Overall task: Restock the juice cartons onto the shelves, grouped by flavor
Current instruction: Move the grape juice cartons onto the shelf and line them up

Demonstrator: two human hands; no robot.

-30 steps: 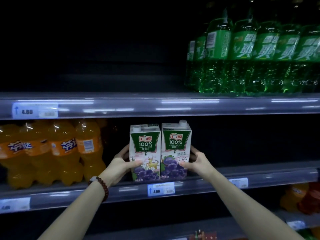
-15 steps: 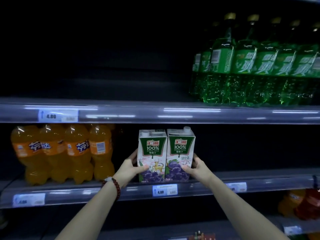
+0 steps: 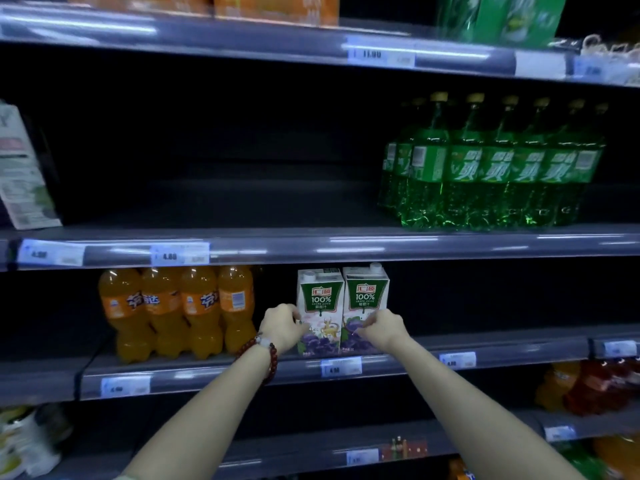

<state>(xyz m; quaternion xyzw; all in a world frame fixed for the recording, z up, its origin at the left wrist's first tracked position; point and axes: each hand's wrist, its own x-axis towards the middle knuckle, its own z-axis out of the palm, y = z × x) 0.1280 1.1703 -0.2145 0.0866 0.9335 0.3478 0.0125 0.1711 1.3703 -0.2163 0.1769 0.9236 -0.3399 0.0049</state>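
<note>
Dim shelf (image 3: pixel 398 367) bears two upright cartons (image 3: pixel 343 306); hands seemingly touching.

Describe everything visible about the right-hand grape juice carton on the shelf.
The right-hand grape juice carton is a tall white paperboard box with a green "100%" panel, purple grapes printed low on its front and a round cap on its sloped top. It stands upright at the shelf's front edge, pressed side by side against its twin. The right hand covers its lower front, fingers curled on it.
</note>
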